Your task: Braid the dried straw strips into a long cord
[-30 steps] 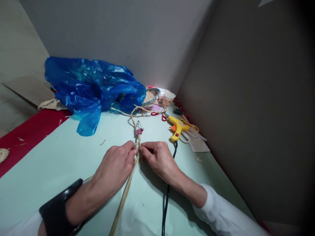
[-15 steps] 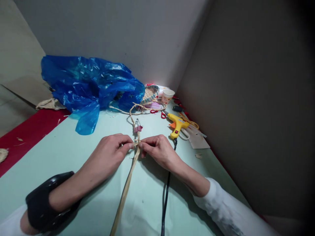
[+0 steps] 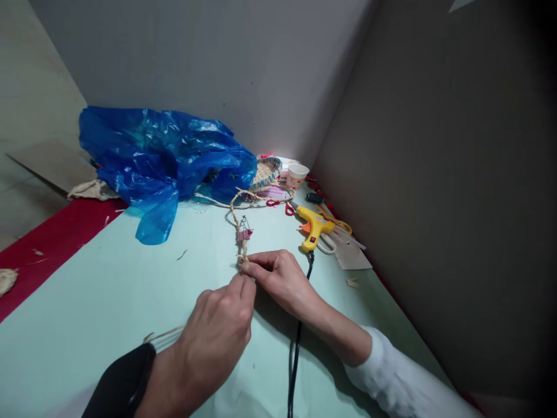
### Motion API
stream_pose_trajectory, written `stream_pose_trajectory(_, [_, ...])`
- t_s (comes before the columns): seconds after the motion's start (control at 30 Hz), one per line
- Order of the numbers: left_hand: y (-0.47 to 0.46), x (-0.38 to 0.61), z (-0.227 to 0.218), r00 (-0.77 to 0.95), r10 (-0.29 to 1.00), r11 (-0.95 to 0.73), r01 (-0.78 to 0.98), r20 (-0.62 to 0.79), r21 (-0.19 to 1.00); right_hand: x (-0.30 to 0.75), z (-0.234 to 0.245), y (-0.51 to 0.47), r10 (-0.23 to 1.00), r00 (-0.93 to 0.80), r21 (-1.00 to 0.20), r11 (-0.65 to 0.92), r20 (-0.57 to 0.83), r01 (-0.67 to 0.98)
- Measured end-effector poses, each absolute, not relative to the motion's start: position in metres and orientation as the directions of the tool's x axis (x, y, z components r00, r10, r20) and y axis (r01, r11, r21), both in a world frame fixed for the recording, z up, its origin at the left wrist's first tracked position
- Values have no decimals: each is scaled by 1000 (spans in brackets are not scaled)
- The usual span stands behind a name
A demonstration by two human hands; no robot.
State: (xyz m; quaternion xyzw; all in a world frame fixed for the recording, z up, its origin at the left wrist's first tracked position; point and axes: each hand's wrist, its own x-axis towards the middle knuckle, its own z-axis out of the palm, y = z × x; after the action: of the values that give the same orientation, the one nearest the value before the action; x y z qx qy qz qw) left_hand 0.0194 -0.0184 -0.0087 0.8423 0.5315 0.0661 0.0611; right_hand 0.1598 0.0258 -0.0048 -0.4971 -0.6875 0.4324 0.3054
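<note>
A thin braid of pale straw-like fibre [image 3: 244, 248] runs away from me across the table, with a pink binder clip [image 3: 244, 234] on it. At the braid's near end, my right hand [image 3: 285, 278] pinches it between thumb and forefinger. Just below, my left hand [image 3: 220, 325] is closed, its back toward me and its fingertips close to the right thumb. A loose fibre strand [image 3: 167, 333] sticks out to the left from behind the left hand; the grip on it is hidden. Beyond the clip the braid curls toward the wall.
A crumpled blue plastic bag [image 3: 169, 157] lies at the back left. Near the wall stand a woven basket [image 3: 267, 172] and a paper cup [image 3: 297, 175]. To the right lie a yellow glue gun [image 3: 315, 226], its black cable [image 3: 297, 348] and scissors [image 3: 342, 225].
My left hand has moved down and right, turning its back toward me. The long strand that hung toward me now shows off to the left. The right hand still pinches the braid.
</note>
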Motion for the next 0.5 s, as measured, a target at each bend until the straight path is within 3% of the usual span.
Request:
stream_pose_trajectory(0.1, [-25, 24, -11, 480, 876, -479, 863, 34, 157, 158, -8, 27, 948, -317, -919, 94, -36, 384])
stream_pose_trajectory(0.2, [-27, 24, -5, 462, 884, -463, 850, 67, 250, 157, -9, 29, 949, -304, -942, 30, -78, 335])
stream_pose_trajectory(0.33, [-15, 19, 11, 393, 905, -419, 749, 165, 513, 161, -8, 29, 952, -299, -972, 14, -59, 236])
stream_pose_trajectory(0.4, [-5, 14, 15, 223, 951, -310, 699, 216, 644, 164, -9, 32, 953, -292, -978, -16, -78, 209])
stream_pose_trajectory(0.47, [5, 10, 12, 54, 982, -175, 617, 180, 767, 165, -11, 35, 949, -293, -984, -73, -119, 161])
stream_pose_trajectory(0.5, [8, 8, 9, 51, 992, -128, 527, 119, 840, 165, -11, 36, 939, -309, -984, -112, -150, 136])
